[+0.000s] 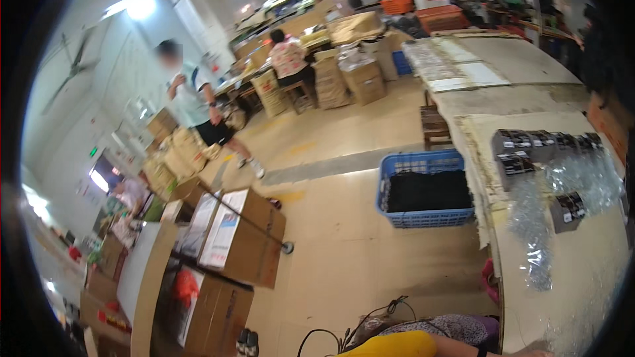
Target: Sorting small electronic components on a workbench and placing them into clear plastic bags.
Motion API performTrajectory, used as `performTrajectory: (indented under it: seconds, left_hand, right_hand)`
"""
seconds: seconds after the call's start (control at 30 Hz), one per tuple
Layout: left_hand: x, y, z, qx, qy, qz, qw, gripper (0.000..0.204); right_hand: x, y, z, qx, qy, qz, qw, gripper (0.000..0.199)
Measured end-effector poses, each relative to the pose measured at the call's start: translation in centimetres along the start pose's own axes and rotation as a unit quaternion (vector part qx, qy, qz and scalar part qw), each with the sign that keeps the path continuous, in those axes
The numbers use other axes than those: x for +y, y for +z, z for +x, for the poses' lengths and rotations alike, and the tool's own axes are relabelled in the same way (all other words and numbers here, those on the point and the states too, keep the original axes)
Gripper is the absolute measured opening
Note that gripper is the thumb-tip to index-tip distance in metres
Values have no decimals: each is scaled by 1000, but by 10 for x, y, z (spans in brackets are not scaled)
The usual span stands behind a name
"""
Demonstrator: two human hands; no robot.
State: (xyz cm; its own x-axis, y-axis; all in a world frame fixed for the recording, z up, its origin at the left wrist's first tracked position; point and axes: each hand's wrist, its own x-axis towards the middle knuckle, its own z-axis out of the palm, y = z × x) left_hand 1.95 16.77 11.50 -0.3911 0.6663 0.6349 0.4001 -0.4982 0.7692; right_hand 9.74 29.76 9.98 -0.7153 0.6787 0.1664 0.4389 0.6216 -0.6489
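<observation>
At the lower edge, an arm in a yellow sleeve [390, 345] with a dark band at the wrist reaches right toward the cream-topped table [456, 102]. It appears to be my left arm. My left hand [537, 348] shows only as a sliver at the tabletop's near edge, its fingers cut off. Out of view is my right hand. Beyond the visible hand lie clear plastic bags [532, 244] and a single small dark-and-grey box [567, 212]. Several similar boxes [539, 142] stand grouped farther back.
A blue crate [426, 219] of black material stands on the floor beside the table. Large cartons [248, 238] sit to the left. One person [192, 102] walks at the far left; another [289, 59] sits at the back among sacks. Black cables [344, 338] lie near my sleeve.
</observation>
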Motion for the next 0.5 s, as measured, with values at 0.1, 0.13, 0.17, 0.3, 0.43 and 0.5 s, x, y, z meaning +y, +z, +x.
performTrajectory:
  seconds: [0.1,0.13,0.17,0.3,0.43,0.5]
  left_hand:
    - [-16,6,-6,0,8,46,999,14]
    - [-7,-2,-5,-9,37,89,995,15]
    - [-11,-1,-5,-4,36,97,995,15]
    - [-10,-1,-3,-8,67,33,997,29]
    - [-12,-1,-5,-13,33,-18,999,41]
    - [-7,-3,-4,-28,4,-57,998,44]
  right_hand:
    - [-8,18,21,-29,-41,5,999,31]
    - [-9,22,27,-33,-51,6,998,31]
    - [-10,25,32,-35,-58,7,998,31]
    - [-7,34,38,-29,-72,7,997,31]
    - [3,32,31,-11,-65,-4,998,30]
    - [9,28,25,-1,-60,-14,998,30]
